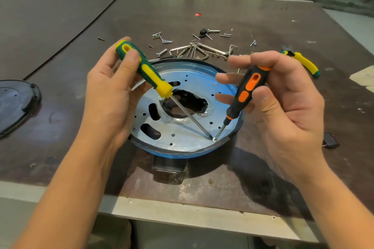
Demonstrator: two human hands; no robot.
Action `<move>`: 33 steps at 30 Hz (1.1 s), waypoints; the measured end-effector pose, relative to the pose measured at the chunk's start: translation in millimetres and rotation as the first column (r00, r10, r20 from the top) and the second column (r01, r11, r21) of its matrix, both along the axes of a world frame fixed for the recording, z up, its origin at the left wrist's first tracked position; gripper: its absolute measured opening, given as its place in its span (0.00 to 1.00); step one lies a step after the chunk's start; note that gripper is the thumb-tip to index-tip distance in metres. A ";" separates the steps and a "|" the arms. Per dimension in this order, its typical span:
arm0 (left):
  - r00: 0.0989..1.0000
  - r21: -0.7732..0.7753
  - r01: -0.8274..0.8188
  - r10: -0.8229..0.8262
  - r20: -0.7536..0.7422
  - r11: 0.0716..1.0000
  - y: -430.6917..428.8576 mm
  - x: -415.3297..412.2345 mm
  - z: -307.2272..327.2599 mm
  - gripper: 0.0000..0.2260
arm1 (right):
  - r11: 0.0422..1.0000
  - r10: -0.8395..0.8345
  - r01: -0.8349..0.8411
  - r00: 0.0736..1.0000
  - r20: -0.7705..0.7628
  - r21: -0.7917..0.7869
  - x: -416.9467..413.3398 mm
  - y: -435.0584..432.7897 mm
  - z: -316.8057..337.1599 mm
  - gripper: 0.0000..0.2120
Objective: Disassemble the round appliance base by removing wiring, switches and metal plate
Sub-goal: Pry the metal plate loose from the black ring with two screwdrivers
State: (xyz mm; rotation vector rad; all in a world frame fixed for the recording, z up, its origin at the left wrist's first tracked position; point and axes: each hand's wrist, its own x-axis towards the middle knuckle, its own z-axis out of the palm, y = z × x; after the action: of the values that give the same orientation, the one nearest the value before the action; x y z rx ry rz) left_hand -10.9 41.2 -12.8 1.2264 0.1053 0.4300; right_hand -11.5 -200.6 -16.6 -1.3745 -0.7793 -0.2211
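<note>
The round appliance base point(232, 133) sits in the middle of the table, its blue rim around a silver metal plate point(188, 137) with slots and a ragged centre hole. My left hand point(109, 91) grips a green and yellow screwdriver point(149, 75) by the handle. My right hand point(283, 95) holds a black and orange screwdriver point(249, 89). Both tips meet at one screw point(214, 139) near the plate's front right edge.
Loose screws point(166, 41), hex keys point(200, 49) and a small black part point(202, 33) lie behind the base. Yellow-handled pliers point(303, 61) lie at the right, a black cover point(16, 103) at the left edge, a small dark piece point(329, 140) at right.
</note>
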 end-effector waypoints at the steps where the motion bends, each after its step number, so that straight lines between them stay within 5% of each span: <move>1: 1.000 0.037 0.009 -0.009 0.012 0.999 0.0 -0.2 -1.0 0.15 | 1.000 -0.004 0.004 1.000 -0.019 0.010 0.3 0.0 -0.5 0.14; 16: 0.998 0.175 -0.049 0.042 0.044 0.983 -1.0 -2.4 -3.1 0.19 | 0.985 -0.092 0.102 0.993 -0.075 0.142 8.7 14.5 -15.3 0.17; 33: 0.998 0.217 -0.059 0.053 0.035 0.974 -3.7 -3.7 -4.7 0.28 | 0.992 -0.125 0.125 0.992 0.001 -0.005 13.0 22.0 -7.6 0.18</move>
State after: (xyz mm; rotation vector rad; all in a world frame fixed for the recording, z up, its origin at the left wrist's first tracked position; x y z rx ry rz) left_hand -14.6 37.6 -17.5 1.4350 0.0689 0.5190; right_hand 1.6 -178.7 -24.2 -1.4294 -0.6952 -0.3178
